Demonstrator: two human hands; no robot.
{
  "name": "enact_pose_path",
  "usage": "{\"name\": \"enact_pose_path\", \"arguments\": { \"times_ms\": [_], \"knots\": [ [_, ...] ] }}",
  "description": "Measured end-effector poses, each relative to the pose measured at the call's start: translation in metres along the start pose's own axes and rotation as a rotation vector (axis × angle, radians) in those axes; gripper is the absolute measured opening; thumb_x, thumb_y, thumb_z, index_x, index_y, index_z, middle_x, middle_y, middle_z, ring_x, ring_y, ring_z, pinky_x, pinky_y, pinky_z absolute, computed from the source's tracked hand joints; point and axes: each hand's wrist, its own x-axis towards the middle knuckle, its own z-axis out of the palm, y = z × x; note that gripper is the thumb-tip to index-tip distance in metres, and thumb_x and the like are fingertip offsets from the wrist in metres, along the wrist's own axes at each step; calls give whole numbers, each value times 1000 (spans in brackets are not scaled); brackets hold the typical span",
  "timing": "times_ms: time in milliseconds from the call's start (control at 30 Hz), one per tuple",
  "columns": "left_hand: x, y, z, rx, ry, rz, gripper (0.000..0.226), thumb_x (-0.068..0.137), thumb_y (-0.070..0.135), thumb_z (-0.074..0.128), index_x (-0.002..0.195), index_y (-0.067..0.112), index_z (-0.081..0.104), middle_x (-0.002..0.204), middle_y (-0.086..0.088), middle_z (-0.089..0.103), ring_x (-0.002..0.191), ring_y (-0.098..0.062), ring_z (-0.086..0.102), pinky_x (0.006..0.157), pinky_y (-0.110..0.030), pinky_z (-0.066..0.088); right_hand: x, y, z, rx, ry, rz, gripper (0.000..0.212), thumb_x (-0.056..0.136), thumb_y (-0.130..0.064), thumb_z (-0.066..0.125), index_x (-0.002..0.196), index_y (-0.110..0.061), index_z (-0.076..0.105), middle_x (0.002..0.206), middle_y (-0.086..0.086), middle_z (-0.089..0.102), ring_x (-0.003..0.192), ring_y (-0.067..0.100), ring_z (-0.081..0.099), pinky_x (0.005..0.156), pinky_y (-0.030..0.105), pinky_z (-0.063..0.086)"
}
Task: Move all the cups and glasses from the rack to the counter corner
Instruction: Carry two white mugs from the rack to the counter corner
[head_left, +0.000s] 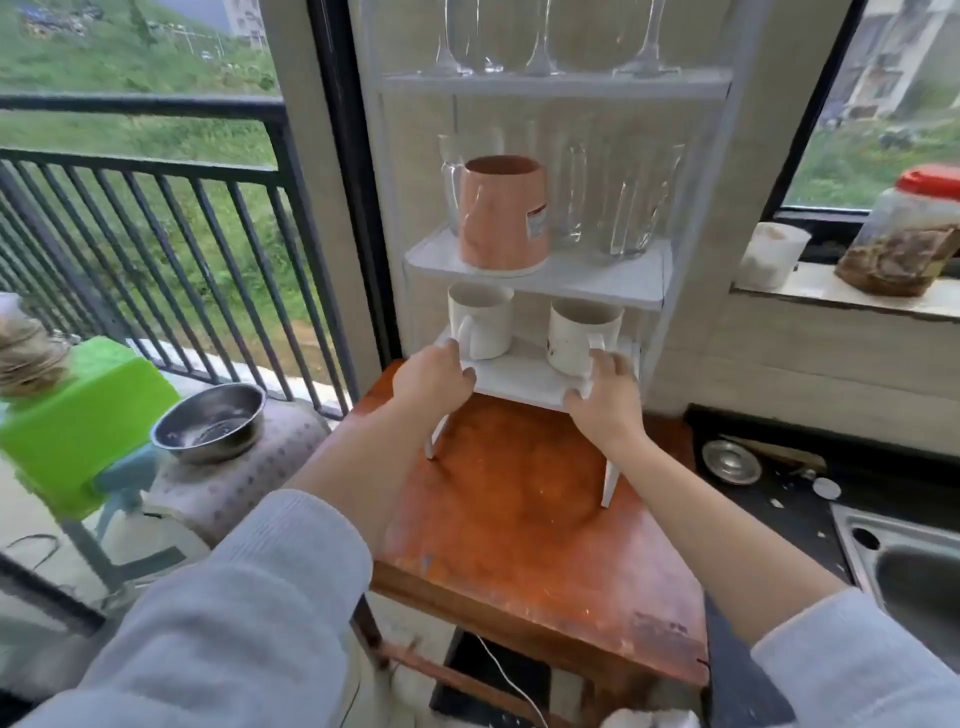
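1. A person's left hand (434, 383) grips the front left edge of the white rack's (613, 283) bottom shelf, beside a white mug (480, 325).
2. The right hand (608, 387) clamps the shelf's right corner, touching the second mug (576, 335).
3. No cup appears moved: the pink cup (504, 213), tumblers (623, 205) and mugs remain shelved.
4. The top-shelf wine glasses (540, 47) are cut off above; the counter corner cannot be identified.

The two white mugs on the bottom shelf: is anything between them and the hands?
Nothing visible. The left hand and right hand grip the white rack's bottom shelf just in front of the left white mug and right white mug.
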Motion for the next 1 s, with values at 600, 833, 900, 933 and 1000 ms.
{"name": "enact_pose_path", "arguments": {
  "times_ms": [600,833,900,933,1000],
  "knots": [
    [57,-4,28,-1260,-87,-411,30,81,6,50,55,15,40,58,-2,34,56,-14,31,54,-24,27,60,-14,29,748,329,560,36,80,-11,51,53,-16,28,57,2,26,54,14,25,54,27,22],
    [41,-36,28,-1224,-105,-192,40,74,-3,47,47,15,25,54,0,21,51,-14,21,51,-26,19,8,-25,30,857,307,605,24,82,-10,57,60,-18,50,58,-2,38,54,12,38,55,25,41],
    [36,-38,28,-1233,-114,-159,41,72,-2,47,44,18,23,52,1,19,50,-14,19,50,-25,17,-12,-24,30,861,357,588,27,81,-7,57,57,-19,51,52,-7,43,51,8,41,52,25,42],
    [34,-38,28,-1234,-114,-149,42,71,-2,47,43,19,23,50,2,20,49,-13,19,50,-25,18,-23,-23,29,851,377,579,30,80,-5,57,53,-19,50,44,-12,45,45,5,42,50,25,41],
    [29,-37,28,-1224,-135,-124,44,74,-4,45,42,19,25,45,3,23,48,-13,20,50,-25,19,-46,-19,26,813,413,574,37,77,-2,55,46,-19,45,29,-16,41,33,1,38,50,26,38]
  ]
}}
